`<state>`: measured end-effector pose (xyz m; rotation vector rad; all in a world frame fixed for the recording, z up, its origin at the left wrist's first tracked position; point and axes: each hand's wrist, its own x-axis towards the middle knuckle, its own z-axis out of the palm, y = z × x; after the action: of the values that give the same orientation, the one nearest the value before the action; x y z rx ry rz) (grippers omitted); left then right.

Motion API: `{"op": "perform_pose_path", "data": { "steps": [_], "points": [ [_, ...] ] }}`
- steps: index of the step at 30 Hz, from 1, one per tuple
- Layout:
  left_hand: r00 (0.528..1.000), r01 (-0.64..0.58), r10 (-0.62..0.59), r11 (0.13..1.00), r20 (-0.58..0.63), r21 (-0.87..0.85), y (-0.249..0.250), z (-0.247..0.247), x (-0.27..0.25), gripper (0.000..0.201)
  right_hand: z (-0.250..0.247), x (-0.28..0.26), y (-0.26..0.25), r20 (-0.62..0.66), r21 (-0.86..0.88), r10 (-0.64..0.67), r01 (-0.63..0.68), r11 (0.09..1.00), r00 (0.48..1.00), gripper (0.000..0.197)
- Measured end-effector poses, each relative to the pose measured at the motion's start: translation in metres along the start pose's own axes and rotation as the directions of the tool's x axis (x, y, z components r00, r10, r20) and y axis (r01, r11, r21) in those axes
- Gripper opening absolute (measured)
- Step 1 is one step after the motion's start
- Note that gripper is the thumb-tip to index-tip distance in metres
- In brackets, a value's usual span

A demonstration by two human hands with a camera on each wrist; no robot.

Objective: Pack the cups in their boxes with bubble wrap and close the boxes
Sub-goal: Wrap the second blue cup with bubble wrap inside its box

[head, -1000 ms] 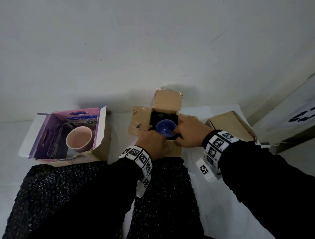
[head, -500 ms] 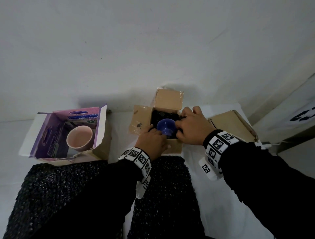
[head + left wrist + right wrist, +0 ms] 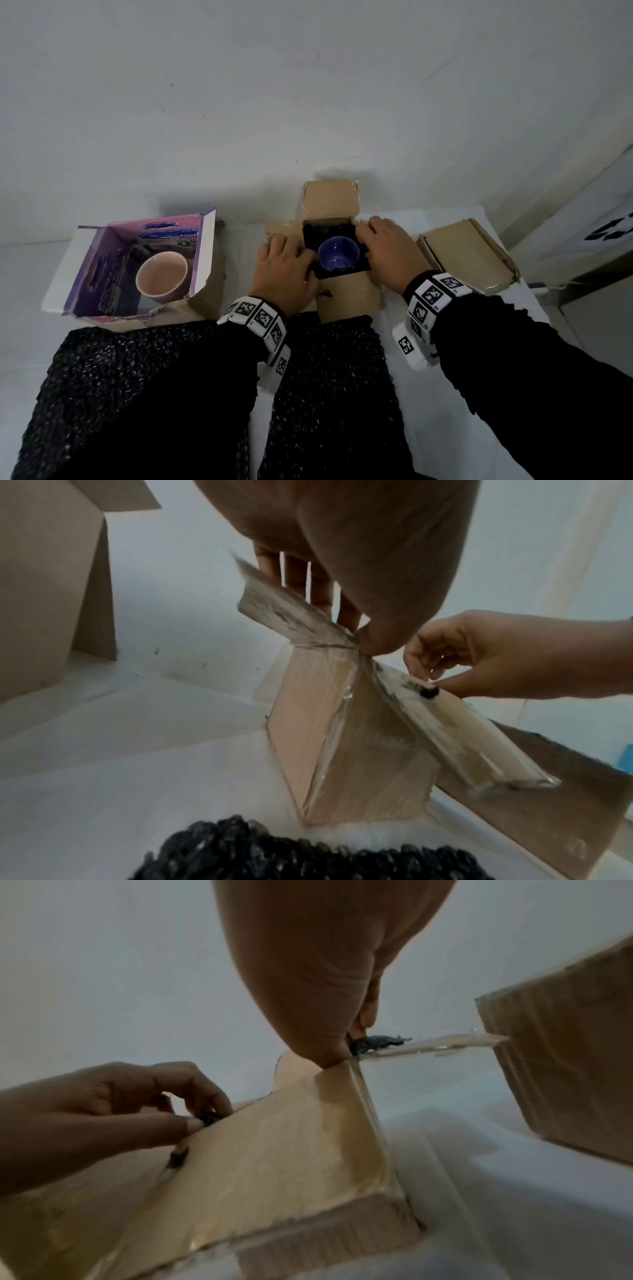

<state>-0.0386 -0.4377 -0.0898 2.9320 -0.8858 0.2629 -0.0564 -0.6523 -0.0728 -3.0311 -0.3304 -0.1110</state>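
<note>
— What were the hands doing?
— Left hand [image 3: 286,274] and right hand [image 3: 390,255] each pinched black bubble wrap [image 3: 310,236] around the blue cup [image 3: 337,255] inside the open brown cardboard box [image 3: 349,296], frame centre.
— Any writing?
— The purple printed carton [image 3: 102,260] at left, holding a pink cup [image 3: 161,277], bore unreadable lettering.

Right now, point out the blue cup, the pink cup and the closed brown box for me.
blue cup [image 3: 337,254]: head view, on its inner bottom.
pink cup [image 3: 161,278]: head view, on its inside.
closed brown box [image 3: 467,254]: head view, on its top face.
</note>
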Motion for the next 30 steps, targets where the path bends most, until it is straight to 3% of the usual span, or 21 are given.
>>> {"op": "perform_pose_path", "data": {
  "steps": [2, 5, 9, 12, 16, 18, 21, 24, 27, 30],
  "points": [
    [0.999, 0.037, -0.037, 0.999, -0.011, -0.030, -0.003, -0.004, 0.002, 0.024, -0.001, 0.000, -0.002, -0.004, -0.096, 0.034, -0.034, 0.995, 0.999, 0.020],
    [0.999, 0.029, -0.029, 1.000, -0.026, -0.001, -0.002, -0.007, 0.005, 0.012, -0.002, 0.002, -0.007, 0.094, -0.252, 0.037, -0.013, 0.968, 0.995, 0.018],
    [0.999, -0.043, 0.043, 0.988, 0.005, 0.145, 0.001, -0.010, 0.009, 0.025, -0.005, 0.005, -0.005, 0.150, -0.254, 0.036, 0.004, 0.967, 0.988, 0.029],
    [0.999, -0.040, 0.033, 0.982, 0.043, 0.187, 0.003, -0.009, 0.007, 0.030, -0.010, 0.005, -0.011, 0.179, -0.238, 0.035, 0.009, 0.971, 0.983, 0.027],
    [0.993, -0.019, 0.001, 0.988, 0.114, 0.155, 0.003, -0.006, 0.003, 0.039, -0.002, -0.003, -0.036, 0.043, -0.107, -0.022, 0.026, 0.994, 0.999, 0.040],
    [0.990, -0.024, 0.004, 0.990, 0.141, 0.136, 0.004, -0.007, 0.003, 0.046, 0.009, -0.009, -0.046, 0.108, -0.017, -0.055, 0.057, 0.998, 0.993, 0.056],
    [0.983, -0.039, 0.015, 0.991, 0.182, 0.126, 0.005, -0.008, 0.008, 0.059, 0.018, -0.014, -0.045, 0.181, 0.048, -0.048, 0.040, 0.998, 0.982, 0.065],
    [0.978, -0.023, -0.002, 0.993, 0.207, 0.116, 0.005, -0.006, 0.011, 0.066, 0.014, -0.013, -0.042, 0.264, 0.006, -0.060, 0.061, 0.998, 0.963, 0.060],
    [0.971, -0.006, -0.018, 0.995, 0.238, 0.098, 0.005, -0.004, 0.014, 0.058, 0.011, -0.008, -0.040, 0.298, 0.017, -0.105, 0.104, 0.994, 0.949, 0.051],
    [0.972, -0.007, -0.017, 0.995, 0.234, 0.102, 0.003, -0.004, 0.014, 0.051, 0.008, -0.003, -0.031, 0.198, 0.195, -0.080, 0.041, 0.980, 0.977, 0.037]
  ]
}}
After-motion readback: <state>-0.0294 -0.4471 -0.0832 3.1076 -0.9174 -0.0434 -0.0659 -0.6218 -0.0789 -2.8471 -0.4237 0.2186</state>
